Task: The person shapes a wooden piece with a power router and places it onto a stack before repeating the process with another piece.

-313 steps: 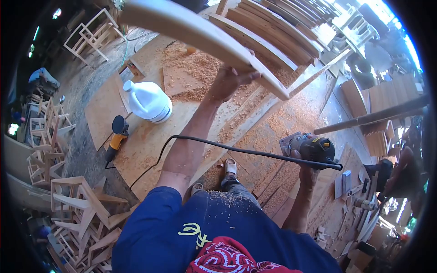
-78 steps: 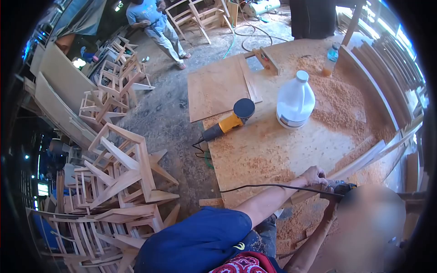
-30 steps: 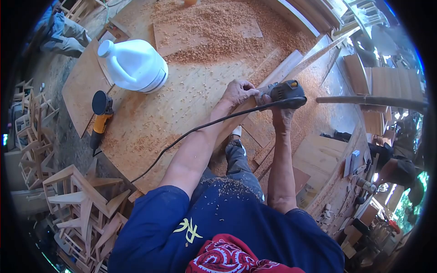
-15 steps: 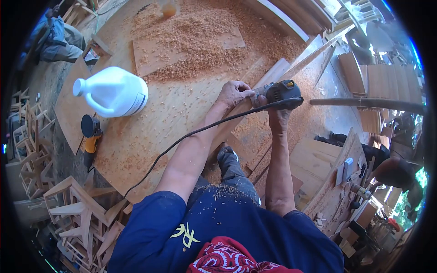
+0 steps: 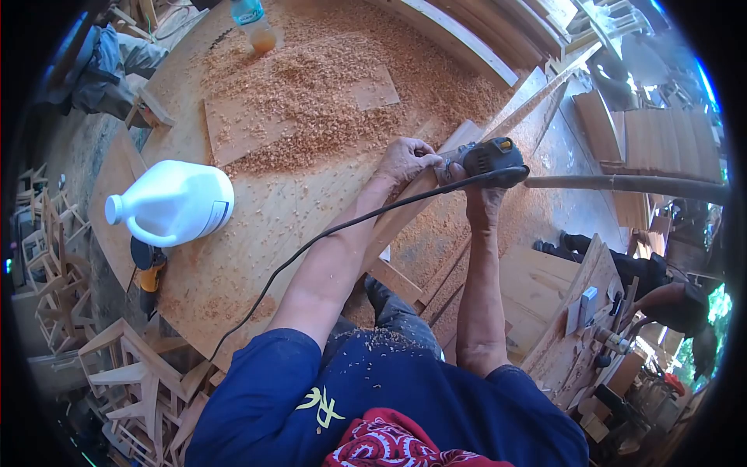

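Note:
A black power router (image 5: 489,158) sits on a long wooden board (image 5: 416,206) that lies across the plywood table (image 5: 233,257). My right hand (image 5: 484,201) grips the router's body from below. My left hand (image 5: 405,158) is closed on the tool's front edge, pressing it onto the board. The router's black cord (image 5: 311,241) runs back over my left forearm. Wood shavings (image 5: 327,101) cover the table beyond the tool.
A white plastic jug (image 5: 171,204) lies left on the table, a yellow sander (image 5: 145,268) beneath it. A bottle (image 5: 253,22) stands at the far edge. Stacked planks (image 5: 498,31) lie behind, chair frames (image 5: 117,373) pile at left, and other people (image 5: 669,292) are at the right.
The view has shifted, so the jug and sander sit lower left and the bottle has come into sight. Both hands stay on the router at about the same spot on the board.

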`<act>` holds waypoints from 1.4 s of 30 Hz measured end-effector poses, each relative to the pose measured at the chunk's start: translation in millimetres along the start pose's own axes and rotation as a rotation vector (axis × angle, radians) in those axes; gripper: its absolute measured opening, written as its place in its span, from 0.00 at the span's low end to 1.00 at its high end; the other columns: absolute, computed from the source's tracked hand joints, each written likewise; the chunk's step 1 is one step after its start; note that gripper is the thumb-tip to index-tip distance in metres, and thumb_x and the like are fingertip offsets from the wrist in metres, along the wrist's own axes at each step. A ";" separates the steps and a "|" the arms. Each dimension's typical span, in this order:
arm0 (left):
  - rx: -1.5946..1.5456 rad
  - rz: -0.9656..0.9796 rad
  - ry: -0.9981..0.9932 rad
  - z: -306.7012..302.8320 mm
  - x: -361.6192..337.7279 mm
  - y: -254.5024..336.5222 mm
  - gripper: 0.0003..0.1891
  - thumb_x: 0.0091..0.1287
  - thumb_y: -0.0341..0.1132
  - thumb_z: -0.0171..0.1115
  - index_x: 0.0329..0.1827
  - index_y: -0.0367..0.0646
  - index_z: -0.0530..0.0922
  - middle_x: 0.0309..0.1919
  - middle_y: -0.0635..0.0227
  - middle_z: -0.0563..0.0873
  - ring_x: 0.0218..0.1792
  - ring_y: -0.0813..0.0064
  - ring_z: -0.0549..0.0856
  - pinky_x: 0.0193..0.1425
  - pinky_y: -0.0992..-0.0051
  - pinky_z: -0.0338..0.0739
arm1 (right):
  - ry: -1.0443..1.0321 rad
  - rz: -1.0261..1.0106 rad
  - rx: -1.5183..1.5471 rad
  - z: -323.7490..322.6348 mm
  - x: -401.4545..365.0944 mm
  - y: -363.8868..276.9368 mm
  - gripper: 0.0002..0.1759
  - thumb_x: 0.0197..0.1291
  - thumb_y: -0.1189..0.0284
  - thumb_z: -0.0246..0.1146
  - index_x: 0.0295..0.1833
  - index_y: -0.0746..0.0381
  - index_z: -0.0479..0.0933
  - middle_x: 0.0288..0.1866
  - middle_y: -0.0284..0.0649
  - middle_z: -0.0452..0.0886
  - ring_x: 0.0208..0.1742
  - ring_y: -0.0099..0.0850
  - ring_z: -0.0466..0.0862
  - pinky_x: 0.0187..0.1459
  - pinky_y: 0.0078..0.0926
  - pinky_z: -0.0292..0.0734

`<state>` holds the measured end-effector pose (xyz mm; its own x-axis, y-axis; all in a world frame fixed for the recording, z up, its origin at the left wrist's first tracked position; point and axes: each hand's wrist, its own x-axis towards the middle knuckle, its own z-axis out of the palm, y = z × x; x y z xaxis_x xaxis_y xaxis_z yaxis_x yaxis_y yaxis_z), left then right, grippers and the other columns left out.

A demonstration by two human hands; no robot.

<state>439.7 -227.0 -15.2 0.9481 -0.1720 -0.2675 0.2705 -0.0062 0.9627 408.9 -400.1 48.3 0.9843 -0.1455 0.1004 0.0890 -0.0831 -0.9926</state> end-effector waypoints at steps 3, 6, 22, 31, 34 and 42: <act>0.035 0.018 -0.010 3.8 17.1 2.8 0.14 0.60 0.40 0.78 0.41 0.38 0.90 0.33 0.68 0.92 0.35 0.81 0.87 0.43 0.77 0.82 | 0.014 0.007 0.027 -3.2 13.4 -5.1 0.24 0.49 0.74 0.80 0.50 0.60 0.78 0.39 0.30 0.83 0.37 0.21 0.82 0.38 0.23 0.81; 0.057 0.026 -0.013 7.5 33.4 3.1 0.14 0.59 0.40 0.78 0.41 0.39 0.90 0.34 0.67 0.92 0.35 0.80 0.88 0.44 0.76 0.82 | 0.018 0.008 0.015 -5.0 25.8 -6.9 0.23 0.50 0.74 0.80 0.50 0.60 0.78 0.39 0.31 0.83 0.37 0.21 0.82 0.37 0.23 0.81; 0.070 0.054 0.002 26.2 104.6 8.6 0.16 0.54 0.43 0.81 0.38 0.42 0.90 0.33 0.65 0.92 0.35 0.76 0.89 0.45 0.74 0.84 | 0.060 -0.027 0.063 -20.4 83.6 -1.5 0.26 0.49 0.77 0.80 0.54 0.63 0.77 0.42 0.34 0.84 0.40 0.26 0.85 0.41 0.26 0.85; 0.158 0.043 0.027 34.5 122.6 30.4 0.17 0.59 0.43 0.79 0.42 0.38 0.89 0.35 0.64 0.92 0.36 0.78 0.89 0.44 0.74 0.83 | 0.037 -0.082 -0.014 -36.0 114.9 14.2 0.27 0.47 0.77 0.80 0.53 0.62 0.77 0.44 0.32 0.81 0.41 0.24 0.82 0.42 0.26 0.82; 0.184 0.047 0.110 38.5 129.7 39.9 0.18 0.59 0.46 0.78 0.42 0.39 0.89 0.35 0.63 0.92 0.36 0.78 0.89 0.44 0.74 0.83 | 0.028 -0.141 -0.037 -45.4 134.7 25.1 0.25 0.48 0.77 0.80 0.52 0.62 0.78 0.42 0.33 0.82 0.40 0.24 0.82 0.42 0.26 0.82; -0.131 0.437 -0.025 -0.1 43.3 175.1 0.17 0.66 0.29 0.72 0.58 0.48 0.86 0.45 0.71 0.88 0.46 0.77 0.86 0.51 0.76 0.82 | -0.243 0.075 -0.098 -32.5 104.0 -49.9 0.24 0.47 0.75 0.80 0.52 0.62 0.81 0.48 0.37 0.87 0.46 0.24 0.85 0.49 0.25 0.82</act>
<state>528.1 -235.5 141.8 0.9742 -0.1542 0.1648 -0.1332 0.1967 0.9714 501.9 -443.2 110.5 0.9964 0.0850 -0.0047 0.0106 -0.1777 -0.9840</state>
